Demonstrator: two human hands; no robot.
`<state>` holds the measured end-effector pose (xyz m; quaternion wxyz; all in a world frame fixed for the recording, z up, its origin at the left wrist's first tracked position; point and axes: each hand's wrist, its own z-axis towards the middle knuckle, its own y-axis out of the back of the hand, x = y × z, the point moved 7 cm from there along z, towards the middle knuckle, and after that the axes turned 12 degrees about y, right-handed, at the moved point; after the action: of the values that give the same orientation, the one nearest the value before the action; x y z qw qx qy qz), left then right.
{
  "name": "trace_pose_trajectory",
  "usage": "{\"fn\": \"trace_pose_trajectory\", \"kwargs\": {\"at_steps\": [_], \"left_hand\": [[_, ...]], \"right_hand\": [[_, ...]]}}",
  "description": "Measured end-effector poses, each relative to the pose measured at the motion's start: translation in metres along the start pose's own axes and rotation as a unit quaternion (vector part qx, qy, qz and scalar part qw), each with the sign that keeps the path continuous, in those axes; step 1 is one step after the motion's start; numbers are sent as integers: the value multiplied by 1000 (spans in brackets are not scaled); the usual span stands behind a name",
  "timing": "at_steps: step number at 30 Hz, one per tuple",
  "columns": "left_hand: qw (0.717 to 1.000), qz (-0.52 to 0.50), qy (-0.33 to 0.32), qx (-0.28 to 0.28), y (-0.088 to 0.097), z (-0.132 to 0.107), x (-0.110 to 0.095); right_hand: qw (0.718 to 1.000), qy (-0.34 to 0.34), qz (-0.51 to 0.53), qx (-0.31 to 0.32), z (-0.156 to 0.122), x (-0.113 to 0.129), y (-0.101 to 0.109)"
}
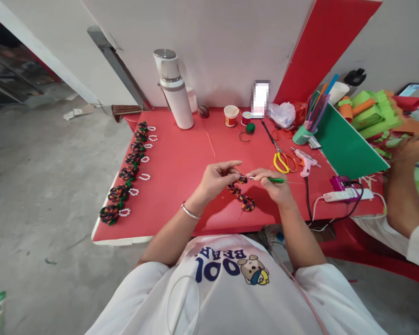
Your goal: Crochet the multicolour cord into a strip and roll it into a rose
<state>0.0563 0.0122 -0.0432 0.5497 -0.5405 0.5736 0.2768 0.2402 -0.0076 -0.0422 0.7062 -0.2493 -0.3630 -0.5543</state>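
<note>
My left hand (216, 179) pinches one end of a curly crocheted strip (243, 200) in dark, multicoloured yarn, which dangles over the red table. An orange strand of yarn (210, 143) runs across the tabletop toward this hand from a striped yarn ball (203, 110). My right hand (275, 185) is closed around a crochet hook (276, 180) with a green handle. The hook's metal tip meets the strip at my left fingertips. Along the table's left edge lie several finished-looking crocheted pieces (128, 173) with green parts and white bead loops (145, 177).
A white thermos (176, 93), a paper cup (231, 115) and a green yarn ball (250, 128) stand toward the back. Yellow-handled scissors (281, 160), a pink glue gun (305, 162) and a power strip (348, 194) lie rightward. Another person's arm (403, 186) is at far right.
</note>
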Motion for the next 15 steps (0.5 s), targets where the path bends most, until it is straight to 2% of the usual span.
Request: {"fn": "trace_pose_trajectory", "kwargs": {"at_steps": [4,8,11,15], "left_hand": [[997,43,-24,-60,3,-1,-2],[989,79,-41,-116,6,-2,-2],[987,82,-42,-132,7,-1,0],[991,38,-27,-127,4,0,3]], "right_hand": [[996,31,-75,23,6,13,-2],[978,92,-177,59,8,26,-10],[962,143,-226,55,4,32,-16],[941,170,-291,34,-5,32,-26]]}}
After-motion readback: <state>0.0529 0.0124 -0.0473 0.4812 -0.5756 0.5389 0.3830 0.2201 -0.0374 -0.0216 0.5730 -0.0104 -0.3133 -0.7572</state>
